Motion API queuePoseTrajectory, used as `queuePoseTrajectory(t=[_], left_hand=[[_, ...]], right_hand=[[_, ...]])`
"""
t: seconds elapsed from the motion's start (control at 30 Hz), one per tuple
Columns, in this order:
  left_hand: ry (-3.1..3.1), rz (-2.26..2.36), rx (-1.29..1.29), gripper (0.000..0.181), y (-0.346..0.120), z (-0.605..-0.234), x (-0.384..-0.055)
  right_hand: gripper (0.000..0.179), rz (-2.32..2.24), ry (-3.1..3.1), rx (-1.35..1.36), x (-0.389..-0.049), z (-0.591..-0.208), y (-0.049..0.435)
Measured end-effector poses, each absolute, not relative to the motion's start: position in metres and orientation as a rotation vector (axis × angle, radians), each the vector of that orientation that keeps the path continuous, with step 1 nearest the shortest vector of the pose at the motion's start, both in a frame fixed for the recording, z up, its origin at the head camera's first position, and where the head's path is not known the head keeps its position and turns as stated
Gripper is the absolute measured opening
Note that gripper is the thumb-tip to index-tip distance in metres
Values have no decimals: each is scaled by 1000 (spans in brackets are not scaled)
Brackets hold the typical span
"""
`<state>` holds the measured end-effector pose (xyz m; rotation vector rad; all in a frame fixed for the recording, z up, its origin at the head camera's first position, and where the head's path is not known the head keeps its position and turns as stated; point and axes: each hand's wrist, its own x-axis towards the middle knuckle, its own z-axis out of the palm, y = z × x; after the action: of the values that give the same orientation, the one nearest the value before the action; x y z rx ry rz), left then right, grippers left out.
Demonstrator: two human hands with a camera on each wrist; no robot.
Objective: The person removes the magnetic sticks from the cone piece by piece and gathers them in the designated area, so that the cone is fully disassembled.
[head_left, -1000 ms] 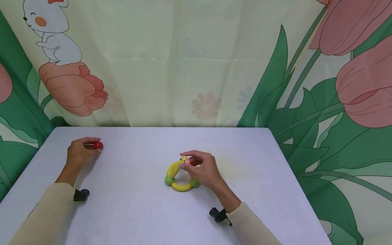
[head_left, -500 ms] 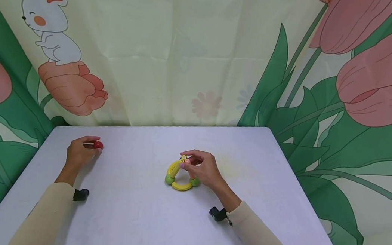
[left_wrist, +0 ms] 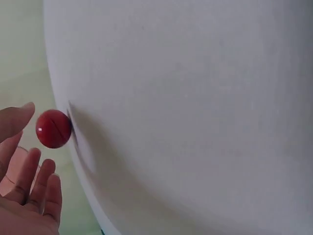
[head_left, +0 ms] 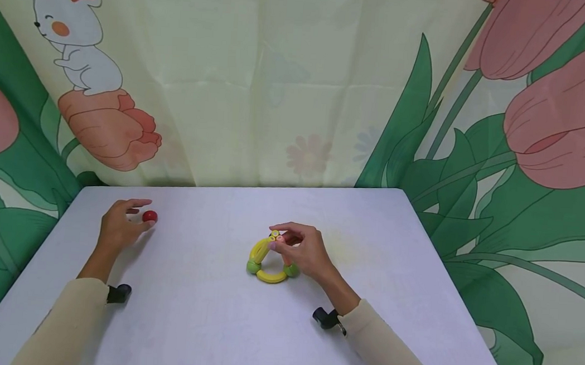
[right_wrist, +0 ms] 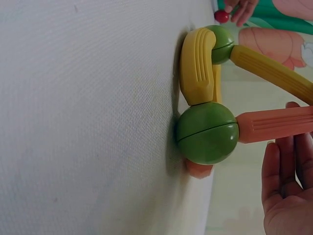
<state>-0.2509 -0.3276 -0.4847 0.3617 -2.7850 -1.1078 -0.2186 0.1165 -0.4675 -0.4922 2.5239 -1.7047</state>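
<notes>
A glossy red ball [head_left: 150, 216] rests on the white tabletop at the left. Right beside it is my left hand [head_left: 118, 225], thumb and fingers spread apart; the left wrist view shows a gap between them and the ball [left_wrist: 53, 129]. Mid-table stands a toy frame of plastic rods and balls, with a curved yellow rod [head_left: 271, 278] low between two green balls [head_left: 253, 267]. Slanting yellow rods [head_left: 258, 251] and a pink rod [right_wrist: 274, 125] rise from these. My right hand [head_left: 308, 253] pinches the frame at its top, where the rod ends meet; its fingers partly hide the pink rod.
A printed curtain [head_left: 218, 88] with a rabbit and tulips hangs behind the table's [head_left: 204, 311] back edge. Small black cameras [head_left: 120, 293] sit at both wrists, near beige sleeves [head_left: 65, 325].
The left hand has let go of the red ball: its fingers have spread and drawn slightly away, leaving the ball on the table. The right hand and the frame stay in place.
</notes>
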Motion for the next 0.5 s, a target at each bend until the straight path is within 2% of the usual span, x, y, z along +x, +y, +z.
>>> queuePoseTrajectory(t=[0.17, 0.5], left_hand=[[-2756, -1079, 246, 57, -308, -475, -245], [-2647, -1019, -156, 53, -235, -459, -224]], right_hand=[[34, -1719, 2511, -497, -219, -468, 117], [32, -1747, 2504, -529, -220, -469, 118]])
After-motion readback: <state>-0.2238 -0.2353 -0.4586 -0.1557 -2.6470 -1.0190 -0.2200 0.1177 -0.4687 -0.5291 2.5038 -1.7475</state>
